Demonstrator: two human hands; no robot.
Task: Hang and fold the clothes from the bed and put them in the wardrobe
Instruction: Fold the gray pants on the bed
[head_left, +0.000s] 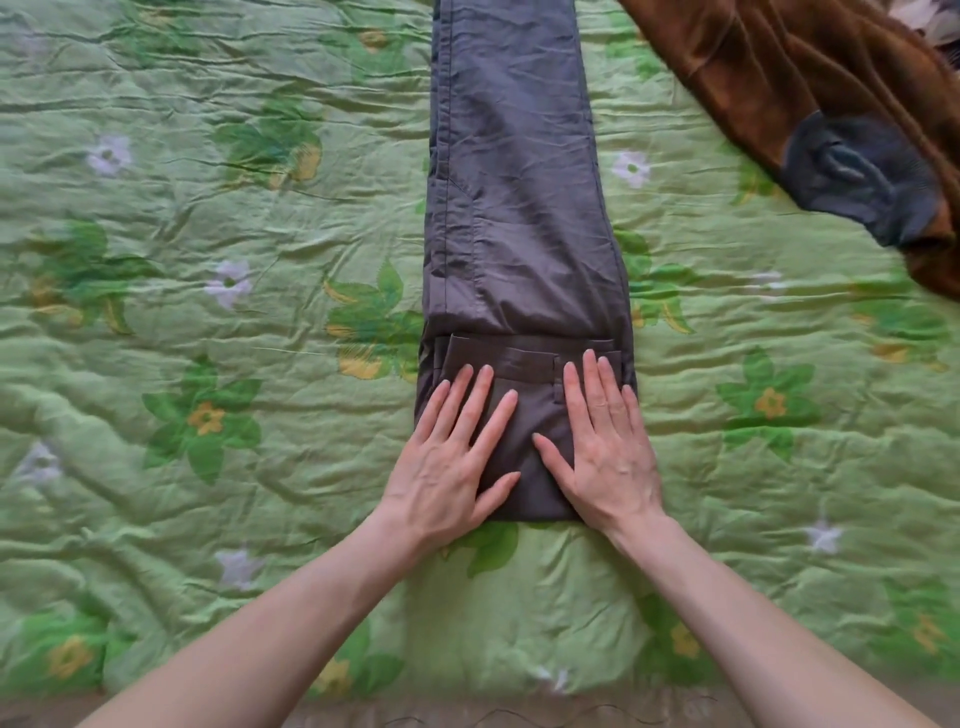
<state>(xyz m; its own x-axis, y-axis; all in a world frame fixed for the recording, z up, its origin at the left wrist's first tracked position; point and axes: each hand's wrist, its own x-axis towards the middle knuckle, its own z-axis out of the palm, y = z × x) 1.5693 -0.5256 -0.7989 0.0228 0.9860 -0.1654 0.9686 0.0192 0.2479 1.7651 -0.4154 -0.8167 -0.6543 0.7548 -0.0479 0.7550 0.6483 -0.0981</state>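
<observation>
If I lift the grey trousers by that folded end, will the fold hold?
Probably not: the grey trousers look thin and creased, so likely floppy. Both hands, left hand and right hand, press the fold flat; the long leg would likely trail.

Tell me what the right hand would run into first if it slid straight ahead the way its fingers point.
Sliding forward, the right hand would first meet the waistband edge of the grey trousers' folded flap.

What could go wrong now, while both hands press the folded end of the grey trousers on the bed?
1. The left hand and right hand only press flat on the grey trousers; once lifted, the fold may spring open.
2. The green quilt is wrinkled, so creases could be pressed in.
3. The brown garment lies close and might catch in later folds.
</observation>
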